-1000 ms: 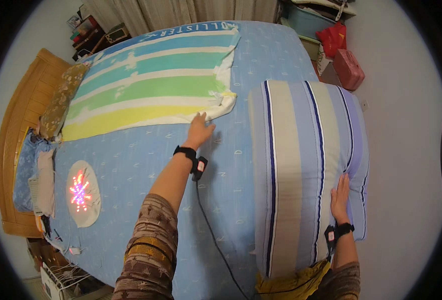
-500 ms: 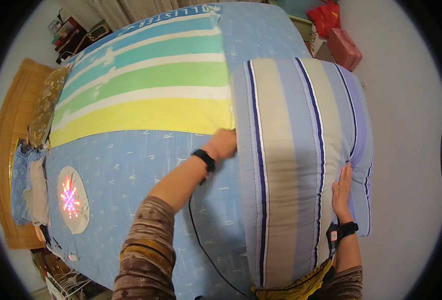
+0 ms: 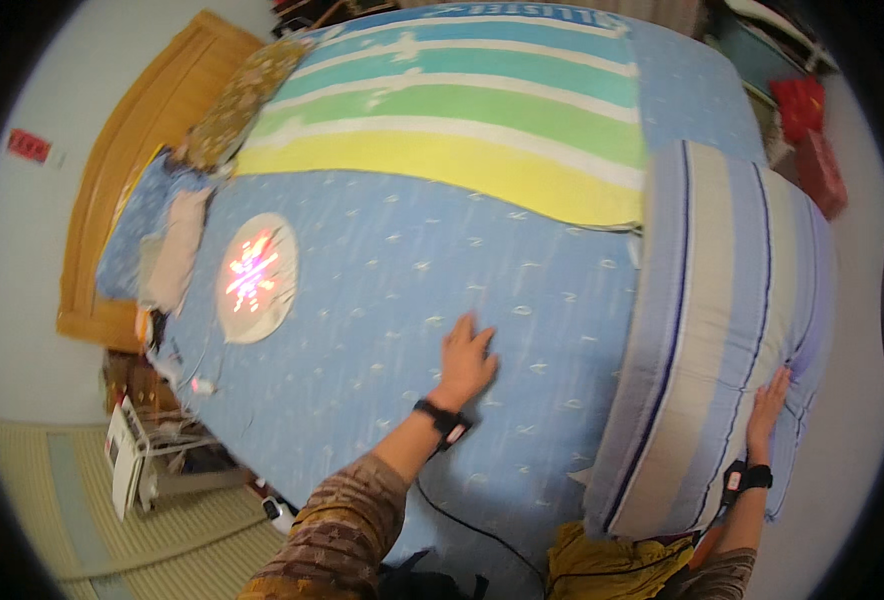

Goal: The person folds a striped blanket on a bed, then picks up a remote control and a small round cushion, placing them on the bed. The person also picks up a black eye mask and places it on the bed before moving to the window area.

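A thick folded quilt point(image 3: 712, 340) with blue, beige and white stripes lies along the right side of the bed. My right hand point(image 3: 768, 408) rests flat against its right side, fingers stretched. My left hand point(image 3: 468, 358) is over the blue patterned bed sheet point(image 3: 392, 260), left of the quilt and apart from it. Its fingers are spread, slightly blurred, with nothing in them. Whether the palm touches the sheet, I cannot tell. Beyond both hands a striped towel point(image 3: 442, 110) in yellow, green and blue is spread over the far part of the bed.
An oval white pad with glowing lights point(image 3: 257, 275) lies on the left of the sheet. Pillows point(image 3: 247, 100) lean by the wooden headboard point(image 3: 127, 200). A black cable point(image 3: 477, 525) runs from my left wrist toward yellow cloth point(image 3: 612, 565). A white folding table point(image 3: 152, 460) stands at lower left.
My left hand has left the quilt's left edge and moved left over the sheet, its fingers opening. My right hand stays on the quilt. The view has swung left.
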The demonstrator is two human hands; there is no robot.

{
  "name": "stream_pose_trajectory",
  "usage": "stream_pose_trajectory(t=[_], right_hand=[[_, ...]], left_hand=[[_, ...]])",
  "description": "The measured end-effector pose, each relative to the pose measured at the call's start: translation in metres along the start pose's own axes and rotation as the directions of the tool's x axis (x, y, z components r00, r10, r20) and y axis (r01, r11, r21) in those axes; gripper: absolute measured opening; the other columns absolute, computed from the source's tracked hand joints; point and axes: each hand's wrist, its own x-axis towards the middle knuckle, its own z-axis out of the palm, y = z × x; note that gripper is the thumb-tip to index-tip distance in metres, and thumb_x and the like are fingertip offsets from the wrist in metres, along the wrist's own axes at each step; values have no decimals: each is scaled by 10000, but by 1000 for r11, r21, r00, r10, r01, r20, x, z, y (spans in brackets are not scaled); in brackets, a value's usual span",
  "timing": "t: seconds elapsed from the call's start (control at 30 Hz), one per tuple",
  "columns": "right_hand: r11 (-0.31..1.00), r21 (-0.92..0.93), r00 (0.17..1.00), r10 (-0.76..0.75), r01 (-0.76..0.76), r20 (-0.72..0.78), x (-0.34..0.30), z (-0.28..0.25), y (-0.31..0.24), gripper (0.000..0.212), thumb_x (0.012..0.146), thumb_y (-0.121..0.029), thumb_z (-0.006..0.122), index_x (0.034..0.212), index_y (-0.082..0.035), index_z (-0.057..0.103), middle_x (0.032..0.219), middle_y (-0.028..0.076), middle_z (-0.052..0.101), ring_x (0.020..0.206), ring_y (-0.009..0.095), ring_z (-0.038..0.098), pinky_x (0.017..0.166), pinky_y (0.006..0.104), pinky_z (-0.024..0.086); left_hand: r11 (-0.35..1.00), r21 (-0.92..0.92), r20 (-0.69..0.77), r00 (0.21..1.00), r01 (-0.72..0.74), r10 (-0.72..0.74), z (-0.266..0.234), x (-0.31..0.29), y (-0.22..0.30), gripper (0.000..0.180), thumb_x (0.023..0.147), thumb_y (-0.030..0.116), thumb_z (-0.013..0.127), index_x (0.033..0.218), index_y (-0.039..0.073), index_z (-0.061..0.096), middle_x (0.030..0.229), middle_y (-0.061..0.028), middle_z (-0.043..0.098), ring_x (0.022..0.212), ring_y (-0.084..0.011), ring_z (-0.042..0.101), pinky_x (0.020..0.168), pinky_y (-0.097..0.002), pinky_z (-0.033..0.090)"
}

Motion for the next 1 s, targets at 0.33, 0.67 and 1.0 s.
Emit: stream_pose_trajectory(t=[0.33, 0.67, 1.0], right_hand=[[967, -252, 995, -19, 43, 95, -1, -31, -39, 562, 992, -288, 397, 1467, -47, 217, 1479, 260, 245, 1356, 404, 257, 1121, 446, 212], [998, -31, 855, 56, -47, 515, -118, -160, -199, 566, 961, -307, 435, 1402, 33, 329, 1420, 289, 338, 1340, 411, 284, 1122, 443, 210], [875, 438, 864, -47, -206, 501, -314, -225, -332, 419, 918, -246, 534, 1266, -17, 495, 1224, 196, 525, 1132, 330, 470, 971, 436, 361]], left_hand=[[890, 105, 487, 757, 444, -435, -106, -395, -109, 657, 836, 311, 625, 1421, 147, 376, 1502, -204, 237, 1364, -395, 259, 1057, -482, 319], [-2, -714, 439, 446, 700, -780, -254, -461, -204, 399, 930, 260, 524, 1258, 33, 534, 1085, -151, 634, 938, -244, 636, 798, -350, 518], [-307, -951, 294, 203, -37, -934, -368, -471, -401, 463, 945, 257, 503, 1330, 23, 398, 1154, -160, 585, 947, -224, 610, 785, -326, 530]])
